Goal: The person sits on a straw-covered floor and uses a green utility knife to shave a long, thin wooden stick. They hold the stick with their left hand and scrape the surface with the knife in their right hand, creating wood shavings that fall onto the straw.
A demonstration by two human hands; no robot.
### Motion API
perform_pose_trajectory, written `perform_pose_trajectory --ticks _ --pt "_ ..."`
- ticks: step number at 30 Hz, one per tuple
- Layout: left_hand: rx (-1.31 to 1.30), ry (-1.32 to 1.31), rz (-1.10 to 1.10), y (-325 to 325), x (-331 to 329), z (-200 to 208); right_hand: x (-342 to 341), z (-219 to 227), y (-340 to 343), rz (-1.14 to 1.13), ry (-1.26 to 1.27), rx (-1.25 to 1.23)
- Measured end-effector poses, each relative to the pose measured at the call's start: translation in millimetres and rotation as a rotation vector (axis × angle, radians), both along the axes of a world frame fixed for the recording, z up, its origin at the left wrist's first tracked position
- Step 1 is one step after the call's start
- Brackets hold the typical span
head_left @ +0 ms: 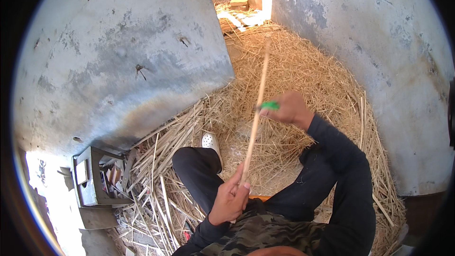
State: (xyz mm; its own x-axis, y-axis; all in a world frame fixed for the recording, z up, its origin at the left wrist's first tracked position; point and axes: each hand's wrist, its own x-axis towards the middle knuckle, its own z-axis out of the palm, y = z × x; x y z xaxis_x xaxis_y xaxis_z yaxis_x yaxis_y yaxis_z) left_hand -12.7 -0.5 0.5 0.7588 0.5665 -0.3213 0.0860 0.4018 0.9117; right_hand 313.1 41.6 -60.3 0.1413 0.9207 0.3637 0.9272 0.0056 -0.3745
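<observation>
Near the lap, the left hand grips a stick; ahead, the right hand clasps a green handle.

open: above straw, right of stick top | blocked: left wall, right wall, left knee

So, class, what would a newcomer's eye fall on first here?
The long pale stick slanting up the centre stands out first, its lower part in the left hand. The right hand holds a bright green tool midway along it. Golden straw-like strips heap beyond, beside the grey wall.
</observation>
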Motion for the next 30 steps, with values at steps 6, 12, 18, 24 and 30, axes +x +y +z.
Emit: perform_pose_trajectory --ticks 6,12,18,24,30 --pt "-0.008 -0.014 -0.029 7 -6 3 -18 11 -8 0.094 -0.010 0.144" --pt "-0.054 -0.036 -0.068 -5 -12 5 39 3 11 -0.228 -0.017 0.035" --pt "-0.143 -0.005 -0.127 -20 -24 -1 119 0 0 -0.454 -0.095 0.115" --pt "-0.173 0.031 -0.133 -13 -39 -7 121 -19 -3 -0.661 -0.109 0.129" --pt "-0.040 0.166 0.004 -13 -96 -14 217 -59 -52 -0.962 0.183 -0.277"
